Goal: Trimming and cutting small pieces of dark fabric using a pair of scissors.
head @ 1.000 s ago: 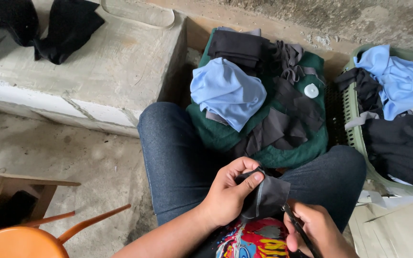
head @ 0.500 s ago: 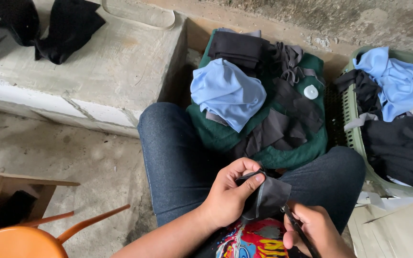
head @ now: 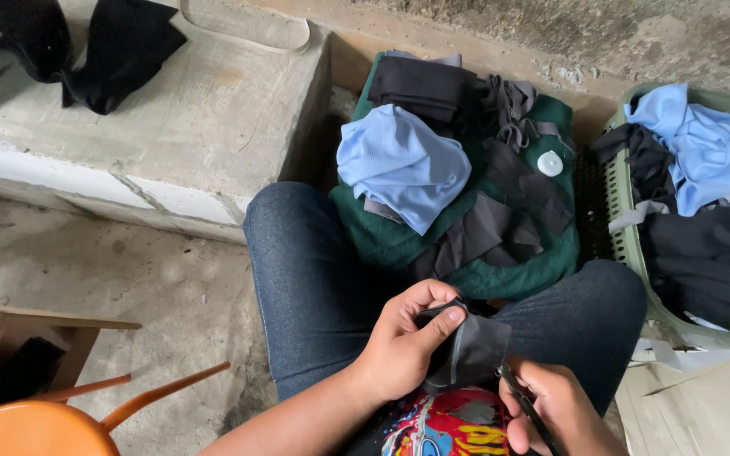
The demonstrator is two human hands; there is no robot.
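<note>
The left hand (head: pixel 403 342) pinched one small dark fabric piece (head: pixel 471 350) between thumb and fingers over the lap; just right of it the right hand (head: pixel 555 409) was closed around one thin dark tool (head: pixel 524 405), its tip touching that piece. Beyond both hands one green cloth bundle (head: pixel 382 241) carried one light blue garment (head: pixel 399 165), several dark scraps and one small round white button (head: pixel 550 163); farther right stood one pale green basket (head: pixel 631 245) of clothes.

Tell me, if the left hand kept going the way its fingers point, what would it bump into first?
The left hand points right, so it would probably push through the dark cloth piece it pinches and meet the right hand; depth is hard to judge.
</note>
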